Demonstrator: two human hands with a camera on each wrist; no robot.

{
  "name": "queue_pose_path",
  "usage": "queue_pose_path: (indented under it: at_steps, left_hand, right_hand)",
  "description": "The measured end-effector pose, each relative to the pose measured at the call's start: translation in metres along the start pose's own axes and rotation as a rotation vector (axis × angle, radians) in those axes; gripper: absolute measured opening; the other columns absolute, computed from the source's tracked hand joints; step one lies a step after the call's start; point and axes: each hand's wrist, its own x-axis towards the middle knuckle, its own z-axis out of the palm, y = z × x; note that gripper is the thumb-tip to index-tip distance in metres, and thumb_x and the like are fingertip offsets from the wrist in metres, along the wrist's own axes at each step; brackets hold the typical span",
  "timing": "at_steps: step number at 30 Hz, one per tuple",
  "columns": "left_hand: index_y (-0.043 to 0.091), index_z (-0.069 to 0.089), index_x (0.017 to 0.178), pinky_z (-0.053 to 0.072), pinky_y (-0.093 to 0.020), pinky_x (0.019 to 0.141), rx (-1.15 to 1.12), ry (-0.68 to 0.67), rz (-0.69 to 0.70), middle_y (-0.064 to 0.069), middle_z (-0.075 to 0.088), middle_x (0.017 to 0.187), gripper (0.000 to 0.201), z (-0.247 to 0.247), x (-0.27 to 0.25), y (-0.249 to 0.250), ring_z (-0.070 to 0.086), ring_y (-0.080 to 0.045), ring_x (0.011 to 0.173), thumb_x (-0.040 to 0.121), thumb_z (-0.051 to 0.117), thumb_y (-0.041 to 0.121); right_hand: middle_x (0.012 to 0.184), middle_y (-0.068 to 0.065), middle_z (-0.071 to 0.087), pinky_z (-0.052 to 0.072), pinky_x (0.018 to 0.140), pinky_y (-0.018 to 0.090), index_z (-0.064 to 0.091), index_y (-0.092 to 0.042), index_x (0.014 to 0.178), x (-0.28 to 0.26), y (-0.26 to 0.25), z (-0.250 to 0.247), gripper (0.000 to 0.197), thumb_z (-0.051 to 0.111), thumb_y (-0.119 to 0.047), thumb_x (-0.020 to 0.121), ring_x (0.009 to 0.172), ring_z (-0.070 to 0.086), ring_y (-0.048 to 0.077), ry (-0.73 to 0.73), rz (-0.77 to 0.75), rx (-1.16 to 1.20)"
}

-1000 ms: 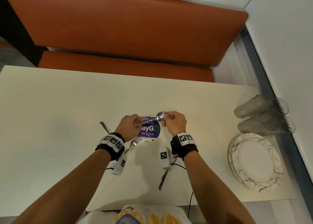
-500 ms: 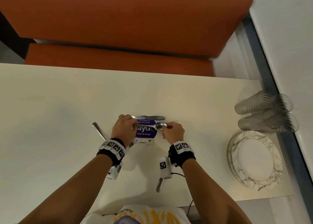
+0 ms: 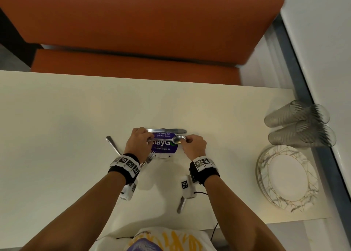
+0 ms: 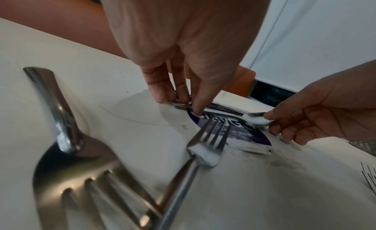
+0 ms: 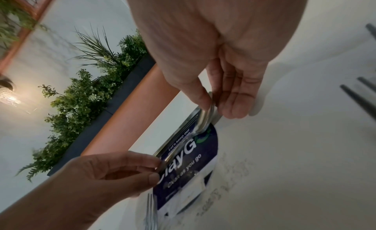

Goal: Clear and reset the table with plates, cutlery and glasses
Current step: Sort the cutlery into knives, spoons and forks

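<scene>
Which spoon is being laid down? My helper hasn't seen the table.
On the cream table, find the purple sign at its middle. The spoon lies across it, pinched by the left hand and right hand, unlike the knife lying behind.

The worktop [image 3: 57, 118] lies bare along its left edge and far edge. At its middle a purple sign [image 3: 164, 144] stands with a knife [image 3: 167, 130] just behind it and forks [image 3: 114, 145] at its left. Stacked glasses [image 3: 298, 125] and plates [image 3: 286, 178] crowd the right edge.
</scene>
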Motion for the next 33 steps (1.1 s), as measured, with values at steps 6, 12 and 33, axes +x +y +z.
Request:
queue_pose_path:
  at_steps: [6,12,33]
  left_hand:
    - [0.011,0.075,0.105,0.051,-0.034,0.083,-0.037,0.077,0.061,-0.005,0.07,0.107,0.017,-0.01,-0.01,-0.009,0.058,-0.027,0.103,0.088,0.075,0.009]
    - [0.016,0.072,0.104,0.047,-0.031,0.084,-0.089,0.155,0.029,0.002,0.064,0.098,0.016,-0.022,-0.035,-0.02,0.055,-0.019,0.095,0.092,0.066,0.008]
    - [0.019,0.071,0.109,0.049,-0.026,0.084,-0.219,0.195,-0.051,0.007,0.07,0.102,0.019,-0.035,-0.091,-0.034,0.062,-0.012,0.093,0.099,0.057,0.011]
  right_hand:
    - [0.079,-0.006,0.061,0.041,0.057,0.014,0.067,-0.012,0.095,-0.014,-0.003,-0.014,0.013,0.068,-0.019,0.085,0.069,0.058,0.007,0.118,0.019,0.088]
    - [0.079,-0.004,0.063,0.05,0.057,0.015,0.064,-0.016,0.09,-0.044,-0.008,0.006,0.004,0.066,-0.014,0.091,0.073,0.063,0.006,0.072,-0.252,0.085]
    - [0.09,-0.003,0.07,0.044,0.071,0.013,0.069,-0.014,0.094,-0.065,-0.025,0.033,0.01,0.076,-0.013,0.087,0.081,0.062,0.007,-0.252,-0.213,-0.117]
